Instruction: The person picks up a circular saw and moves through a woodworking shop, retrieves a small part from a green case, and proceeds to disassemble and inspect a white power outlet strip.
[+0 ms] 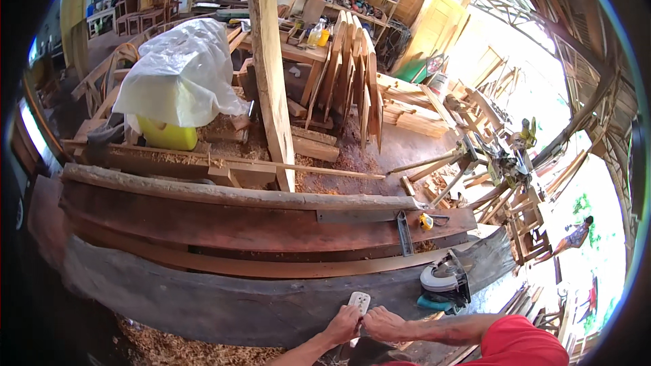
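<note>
A white power strip (360, 300) with socket holes on its face is at the lower middle, above the near dark plank (224, 308). My left hand (344, 323) is closed round its lower part. My right hand (384, 324) comes in from the right, its fingers closed and pressed against the same end of the strip. Whatever those fingers pinch is hidden. A circular saw (445, 281) with a teal and white body rests on the dark plank, to the right of my hands.
Behind the dark plank lies a reddish board (224, 222) bearing a metal square (404, 234) and a yellow tape measure (426, 221). An upright post (272, 81) stands beyond it. Leaning boards (349, 68) and a plastic-covered yellow container (167, 135) are farther back. A person (575, 236) is at far right.
</note>
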Available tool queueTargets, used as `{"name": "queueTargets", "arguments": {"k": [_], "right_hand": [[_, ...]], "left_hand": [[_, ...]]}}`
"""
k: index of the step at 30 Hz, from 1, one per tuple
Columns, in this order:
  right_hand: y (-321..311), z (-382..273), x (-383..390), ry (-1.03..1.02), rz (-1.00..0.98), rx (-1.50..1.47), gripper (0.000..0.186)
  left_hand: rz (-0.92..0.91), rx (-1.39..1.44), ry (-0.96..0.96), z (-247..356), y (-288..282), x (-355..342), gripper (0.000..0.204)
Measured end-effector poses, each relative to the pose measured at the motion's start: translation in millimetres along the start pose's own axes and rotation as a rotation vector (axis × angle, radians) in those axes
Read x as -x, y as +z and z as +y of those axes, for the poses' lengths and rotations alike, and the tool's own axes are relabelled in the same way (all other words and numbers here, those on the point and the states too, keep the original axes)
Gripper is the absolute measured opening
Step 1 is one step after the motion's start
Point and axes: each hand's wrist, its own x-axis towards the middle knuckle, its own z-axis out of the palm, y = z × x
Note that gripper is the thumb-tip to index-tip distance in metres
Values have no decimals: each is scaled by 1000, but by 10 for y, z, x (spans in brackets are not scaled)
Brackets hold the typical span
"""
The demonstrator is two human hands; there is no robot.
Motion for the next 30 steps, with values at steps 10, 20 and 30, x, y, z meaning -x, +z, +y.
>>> {"name": "queueTargets", "arguments": {"k": [10, 20, 30], "right_hand": [[-397, 325, -168, -522, 7, 384, 32], [-301, 372, -299, -615, 89, 570, 24], [-257, 122, -275, -240, 52, 221, 18]], "left_hand": [[334, -256, -127, 286, 318, 121, 23], [603, -324, -277, 482, 482, 55, 25], [595, -159, -454, 459, 481, 176, 27]]}}
